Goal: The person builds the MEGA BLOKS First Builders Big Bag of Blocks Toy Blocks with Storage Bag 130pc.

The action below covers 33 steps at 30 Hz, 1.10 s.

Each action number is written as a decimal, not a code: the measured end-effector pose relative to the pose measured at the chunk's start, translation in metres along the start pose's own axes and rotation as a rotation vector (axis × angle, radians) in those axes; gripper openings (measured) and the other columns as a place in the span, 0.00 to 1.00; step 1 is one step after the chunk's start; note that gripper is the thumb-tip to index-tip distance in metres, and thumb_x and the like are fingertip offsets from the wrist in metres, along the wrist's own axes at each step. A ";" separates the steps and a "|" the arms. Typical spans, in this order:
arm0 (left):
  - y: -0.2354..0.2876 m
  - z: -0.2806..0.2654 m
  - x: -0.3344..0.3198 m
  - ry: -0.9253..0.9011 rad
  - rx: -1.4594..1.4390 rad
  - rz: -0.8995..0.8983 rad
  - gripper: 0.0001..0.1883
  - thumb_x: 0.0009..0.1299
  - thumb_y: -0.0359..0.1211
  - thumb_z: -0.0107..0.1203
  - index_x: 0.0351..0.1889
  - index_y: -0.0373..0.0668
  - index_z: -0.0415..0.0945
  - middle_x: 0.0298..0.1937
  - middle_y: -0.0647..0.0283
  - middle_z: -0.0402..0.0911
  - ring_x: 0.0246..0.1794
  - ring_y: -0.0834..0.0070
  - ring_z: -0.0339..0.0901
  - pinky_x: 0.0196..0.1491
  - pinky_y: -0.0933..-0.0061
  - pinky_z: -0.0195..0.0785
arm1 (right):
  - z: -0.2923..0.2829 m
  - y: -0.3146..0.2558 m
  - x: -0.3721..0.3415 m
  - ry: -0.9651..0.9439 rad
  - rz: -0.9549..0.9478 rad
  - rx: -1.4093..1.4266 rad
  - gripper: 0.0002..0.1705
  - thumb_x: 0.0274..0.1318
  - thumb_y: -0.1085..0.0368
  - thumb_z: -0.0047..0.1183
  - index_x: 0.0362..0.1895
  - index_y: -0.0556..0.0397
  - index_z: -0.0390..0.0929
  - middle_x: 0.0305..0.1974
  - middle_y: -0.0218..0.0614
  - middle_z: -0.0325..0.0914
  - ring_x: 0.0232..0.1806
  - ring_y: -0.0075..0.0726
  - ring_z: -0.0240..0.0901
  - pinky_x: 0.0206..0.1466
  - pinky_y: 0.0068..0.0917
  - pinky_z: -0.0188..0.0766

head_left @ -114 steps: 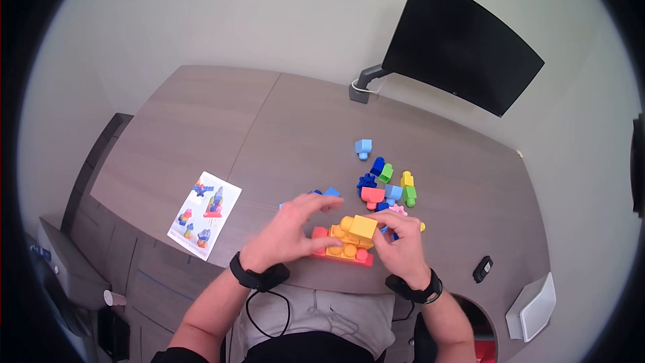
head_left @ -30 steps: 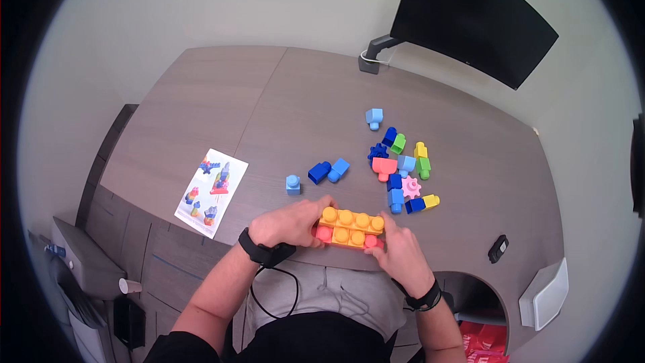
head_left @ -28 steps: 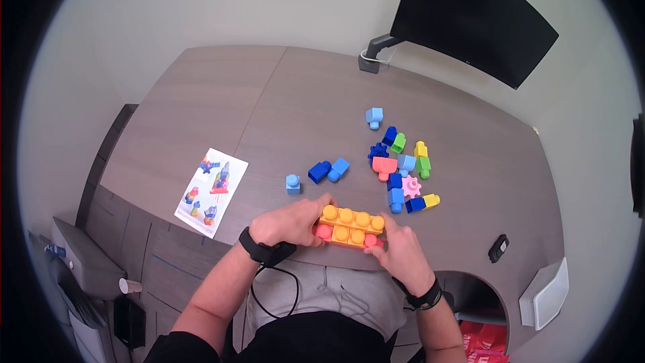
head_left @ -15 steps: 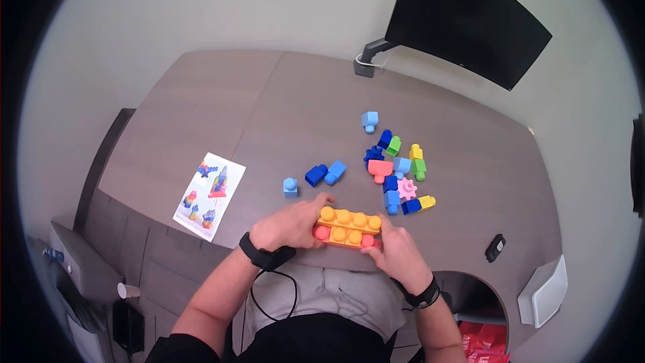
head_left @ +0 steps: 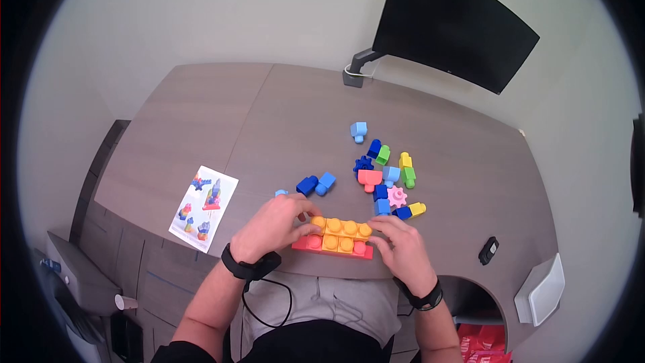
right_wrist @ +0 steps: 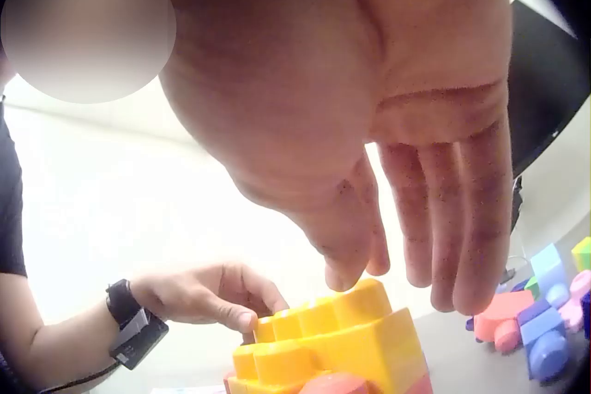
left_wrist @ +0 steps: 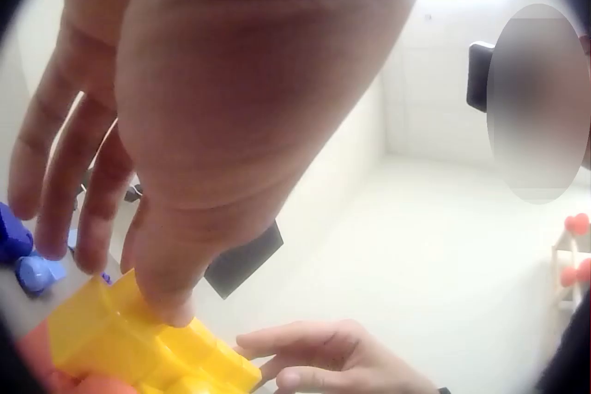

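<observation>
In front of the person, near the table's front edge, is a build of a long red base point(head_left: 304, 245) with large yellow blocks point(head_left: 336, 235) on top. The back yellow row stands higher than the front pair, and red studs show at both ends. My left hand point(head_left: 272, 227) pinches the back yellow row's left end, thumb in front and index finger behind. At the other end my right hand point(head_left: 406, 252) has its fingertips close to the yellow corner. The right wrist view shows its fingers point(right_wrist: 480, 228) hanging fairly straight beyond the build.
A picture sheet point(head_left: 203, 208) lies to the left. Behind the build are loose dark blue point(head_left: 307, 185) and light blue blocks point(head_left: 326, 183). A mixed cluster, including a red block point(head_left: 369, 180) and pink gear point(head_left: 397, 196), lies right of these. A black device point(head_left: 489, 250) is farther right.
Earlier, a raised yellow block sat at the build's right; the yellow row is now level. Since half a second ago, both hands have loosened from the ends, and the red base's left end shows.
</observation>
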<state>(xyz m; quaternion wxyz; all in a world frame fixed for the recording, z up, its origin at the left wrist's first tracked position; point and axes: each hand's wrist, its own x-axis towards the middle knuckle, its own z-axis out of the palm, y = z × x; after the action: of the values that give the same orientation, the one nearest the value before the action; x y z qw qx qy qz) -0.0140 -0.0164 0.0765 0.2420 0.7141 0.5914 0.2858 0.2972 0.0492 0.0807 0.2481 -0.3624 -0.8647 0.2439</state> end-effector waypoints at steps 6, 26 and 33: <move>0.012 0.006 -0.002 0.033 0.040 -0.074 0.13 0.73 0.38 0.77 0.50 0.43 0.93 0.47 0.55 0.92 0.43 0.58 0.93 0.48 0.54 0.85 | 0.014 -0.001 -0.002 0.046 -0.024 -0.112 0.12 0.70 0.69 0.67 0.54 0.55 0.91 0.49 0.40 0.89 0.48 0.57 0.88 0.51 0.50 0.86; 0.013 -0.005 -0.007 0.107 0.225 0.068 0.16 0.74 0.37 0.72 0.56 0.43 0.88 0.52 0.57 0.90 0.52 0.52 0.90 0.52 0.52 0.85 | -0.019 0.000 0.000 0.090 0.056 -0.094 0.19 0.61 0.69 0.77 0.56 0.52 0.91 0.50 0.43 0.92 0.46 0.57 0.90 0.48 0.46 0.86; 0.012 0.012 -0.005 0.106 0.129 0.061 0.09 0.75 0.34 0.72 0.50 0.43 0.90 0.46 0.59 0.92 0.47 0.55 0.91 0.48 0.55 0.84 | 0.008 -0.005 0.002 0.075 0.003 0.009 0.08 0.62 0.71 0.75 0.44 0.57 0.91 0.48 0.38 0.90 0.39 0.51 0.89 0.42 0.43 0.85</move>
<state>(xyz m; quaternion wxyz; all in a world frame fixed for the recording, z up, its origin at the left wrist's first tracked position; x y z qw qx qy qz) 0.0018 -0.0232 0.0755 0.1549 0.7298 0.5984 0.2920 0.2890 0.0455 0.0775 0.2816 -0.3717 -0.8530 0.2343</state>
